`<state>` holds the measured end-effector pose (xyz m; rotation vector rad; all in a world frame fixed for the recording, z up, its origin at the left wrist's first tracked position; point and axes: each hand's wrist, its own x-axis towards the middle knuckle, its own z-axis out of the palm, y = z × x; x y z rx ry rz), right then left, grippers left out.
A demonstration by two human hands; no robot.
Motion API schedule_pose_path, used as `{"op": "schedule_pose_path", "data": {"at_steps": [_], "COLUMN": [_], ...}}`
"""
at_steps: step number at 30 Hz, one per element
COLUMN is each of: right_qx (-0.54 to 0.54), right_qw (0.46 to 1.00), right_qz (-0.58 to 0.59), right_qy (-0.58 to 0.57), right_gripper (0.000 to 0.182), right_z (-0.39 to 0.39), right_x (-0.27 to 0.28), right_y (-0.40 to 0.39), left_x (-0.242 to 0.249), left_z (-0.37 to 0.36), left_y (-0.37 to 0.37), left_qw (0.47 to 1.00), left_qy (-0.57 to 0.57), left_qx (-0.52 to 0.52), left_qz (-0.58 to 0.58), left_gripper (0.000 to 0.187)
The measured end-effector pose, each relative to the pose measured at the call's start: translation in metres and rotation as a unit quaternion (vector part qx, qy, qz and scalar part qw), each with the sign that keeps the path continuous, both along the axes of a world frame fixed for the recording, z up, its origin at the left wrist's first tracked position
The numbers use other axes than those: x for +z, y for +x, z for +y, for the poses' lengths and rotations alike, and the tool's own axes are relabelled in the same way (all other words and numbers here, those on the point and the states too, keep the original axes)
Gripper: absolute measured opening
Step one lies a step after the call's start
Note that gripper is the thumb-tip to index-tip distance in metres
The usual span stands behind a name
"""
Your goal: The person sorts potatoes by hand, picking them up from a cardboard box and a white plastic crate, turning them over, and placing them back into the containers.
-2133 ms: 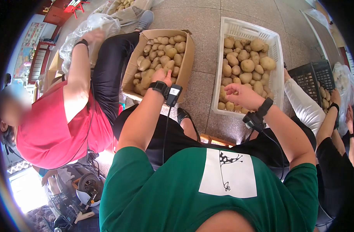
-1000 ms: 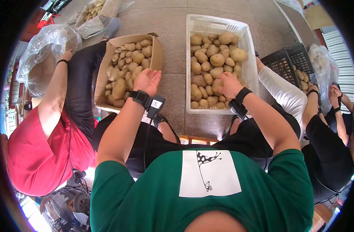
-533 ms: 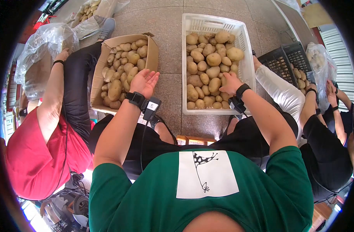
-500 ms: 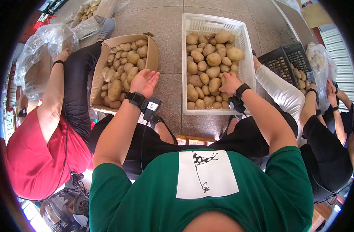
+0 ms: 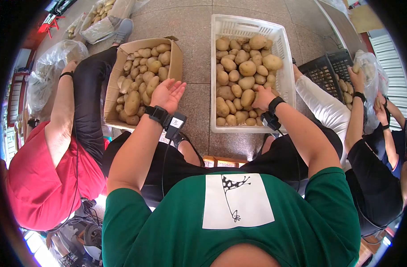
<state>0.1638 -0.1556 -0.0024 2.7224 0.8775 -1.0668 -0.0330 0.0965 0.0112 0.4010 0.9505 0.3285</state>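
Note:
My left hand (image 5: 168,95) is open, palm up and fingers spread, beside the right wall of a cardboard box (image 5: 176,62) holding potatoes (image 5: 132,103). Nothing lies in its palm. Inside a white plastic crate (image 5: 290,80), my right hand (image 5: 265,99) reaches down into a heap of potatoes (image 5: 247,68). Its fingers curl at a potato near the crate's right side, and the fingertips are partly hidden. Both my wrists wear black straps with small devices.
To the left, a person in red holds a clear plastic bag (image 5: 39,91). To the right, a black crate (image 5: 341,66) holds more potatoes, and other people's hands are at a clear bag (image 5: 371,80). A box of potatoes (image 5: 99,27) stands at the upper left.
My right hand has shifted slightly down and left among the potatoes. My left hand stays nearly still. At the right, another person's hand has risen to the bag with a potato.

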Motion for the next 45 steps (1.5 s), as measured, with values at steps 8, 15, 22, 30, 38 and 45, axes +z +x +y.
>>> {"op": "schedule_pose_path", "data": {"at_steps": [8, 15, 22, 30, 38, 45], "right_qx": [0.036, 0.053, 0.042, 0.026, -0.144, -0.168], "right_qw": [0.999, 0.998, 0.996, 0.986, 0.905, 0.862], "right_qz": [0.008, -0.006, 0.003, 0.072, 0.296, 0.327], "right_qy": [0.012, 0.038, 0.079, 0.149, 0.267, 0.349], "right_gripper": [0.050, 0.039, 0.041, 0.033, 0.033, 0.035], "right_z": [0.001, -0.001, -0.010, -0.022, -0.010, 0.010], "right_x": [-0.017, -0.011, -0.005, -0.003, 0.019, 0.046], "right_y": [0.003, 0.000, -0.007, -0.017, -0.030, -0.050], "left_x": [0.002, 0.002, 0.004, 0.006, 0.006, 0.015], "left_z": [-0.001, -0.005, -0.012, -0.022, -0.040, -0.062], "left_y": [-0.001, 0.000, 0.004, 0.008, 0.011, 0.011], "left_qw": [1.000, 1.000, 0.999, 0.999, 0.997, 0.978], "left_qy": [-0.007, 0.003, 0.004, 0.005, 0.011, -0.033], "left_qx": [-0.008, -0.025, -0.034, -0.050, -0.077, -0.205], "left_qz": [0.001, -0.002, 0.006, 0.007, -0.006, -0.015], "left_gripper": [0.022, 0.021, 0.019, 0.018, 0.020, 0.024]}}
